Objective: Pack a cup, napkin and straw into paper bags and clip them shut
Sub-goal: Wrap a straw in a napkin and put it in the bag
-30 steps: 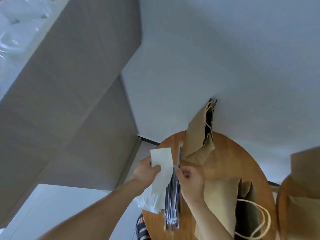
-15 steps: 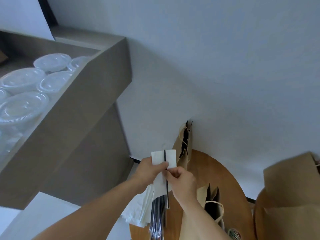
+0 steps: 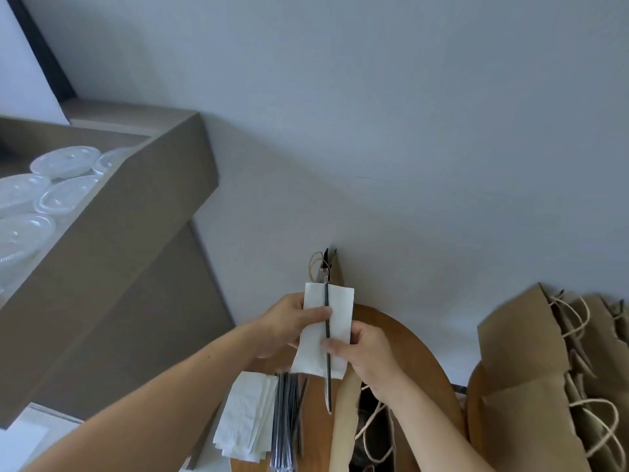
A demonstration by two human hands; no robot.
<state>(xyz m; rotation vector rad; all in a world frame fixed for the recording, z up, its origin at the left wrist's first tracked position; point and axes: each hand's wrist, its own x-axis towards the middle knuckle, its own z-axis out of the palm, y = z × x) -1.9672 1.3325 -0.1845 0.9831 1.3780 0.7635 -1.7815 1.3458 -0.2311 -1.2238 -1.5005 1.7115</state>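
Nearest us, below and left of the fingers, we are noting a loose napkin stack and a straw bundle lying at the edge of the round table. Directly under the right wrist a paper bag is standing open, its dark inside hiding whatever it holds. Above these, the left hand is gripping a single napkin, thumb pressing across its face. The right hand is pinching one straw lengthwise against the napkin's middle. A second ago the right fingers were still picking at the bundle. The straw is now clear of it and squared on the napkin, so we are judging the pair ready for bagging, with clipping yet to come. Just beyond the fingertips a second bag is standing against the wall. Well left of the fingers, a shelf is carrying clear lids. We are finding no brand, label or legible writing anywhere.
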